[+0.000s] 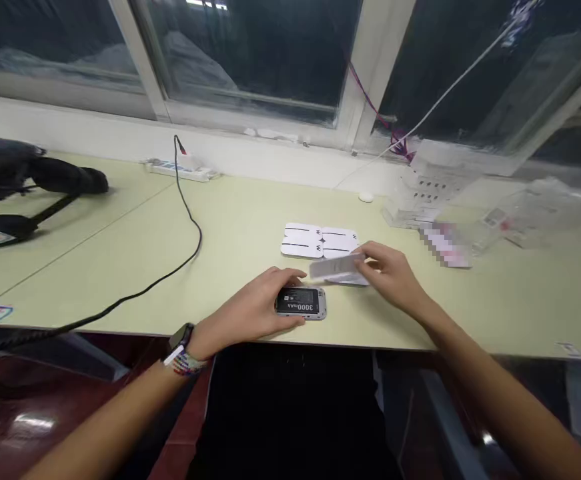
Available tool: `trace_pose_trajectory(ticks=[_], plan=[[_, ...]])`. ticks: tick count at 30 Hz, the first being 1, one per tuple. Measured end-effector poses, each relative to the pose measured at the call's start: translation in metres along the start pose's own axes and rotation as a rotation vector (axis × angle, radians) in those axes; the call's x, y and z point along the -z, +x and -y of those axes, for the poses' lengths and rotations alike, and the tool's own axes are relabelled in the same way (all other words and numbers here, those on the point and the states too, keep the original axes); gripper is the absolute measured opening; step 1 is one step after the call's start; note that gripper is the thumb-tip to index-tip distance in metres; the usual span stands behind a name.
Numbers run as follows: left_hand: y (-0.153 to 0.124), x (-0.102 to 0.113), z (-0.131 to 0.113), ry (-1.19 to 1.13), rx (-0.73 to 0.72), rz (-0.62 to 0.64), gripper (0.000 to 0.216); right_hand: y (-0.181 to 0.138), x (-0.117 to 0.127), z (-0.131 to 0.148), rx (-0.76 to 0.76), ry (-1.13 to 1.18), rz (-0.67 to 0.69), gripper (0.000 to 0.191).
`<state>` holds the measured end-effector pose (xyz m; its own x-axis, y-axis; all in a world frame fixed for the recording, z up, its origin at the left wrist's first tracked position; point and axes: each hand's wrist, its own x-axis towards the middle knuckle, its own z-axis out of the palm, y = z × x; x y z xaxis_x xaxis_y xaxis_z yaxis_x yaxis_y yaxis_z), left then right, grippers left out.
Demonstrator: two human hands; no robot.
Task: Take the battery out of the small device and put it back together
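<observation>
Left hand pins small battery device on counter near front edge. Right hand, at 2 o'clock of it, pinches a white cover, blurred. White card at 12.

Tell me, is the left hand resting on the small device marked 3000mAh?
Yes, the left hand grips the device on the table.

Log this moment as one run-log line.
left hand: holds device with 3000mAh battery on table | right hand: grips white back cover, lifted beside device | sticker sheet: behind
</observation>
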<state>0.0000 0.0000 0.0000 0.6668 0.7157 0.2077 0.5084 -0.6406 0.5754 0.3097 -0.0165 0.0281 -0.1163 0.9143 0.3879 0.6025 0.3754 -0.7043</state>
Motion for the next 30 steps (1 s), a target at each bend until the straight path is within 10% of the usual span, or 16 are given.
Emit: trace_pose_trajectory(ticks=[7,21,25,30], plan=[[0.001,0.002,-0.003,0.011,-0.005,-0.012,0.066,0.037,0.021,-0.044,-0.352,0.073,0.038,0.044],[-0.008,0.027,0.009,0.005,0.100,0.058,0.075,0.033,0.010,-0.045,-0.327,-0.429,0.016,0.036],[-0.007,0.024,0.010,-0.023,0.123,0.045,0.075,0.028,-0.007,-0.017,-0.055,-0.484,0.013,0.013],[-0.005,0.024,0.011,-0.009,0.101,0.028,0.067,0.026,-0.050,0.029,0.418,-0.210,0.514,0.010]])
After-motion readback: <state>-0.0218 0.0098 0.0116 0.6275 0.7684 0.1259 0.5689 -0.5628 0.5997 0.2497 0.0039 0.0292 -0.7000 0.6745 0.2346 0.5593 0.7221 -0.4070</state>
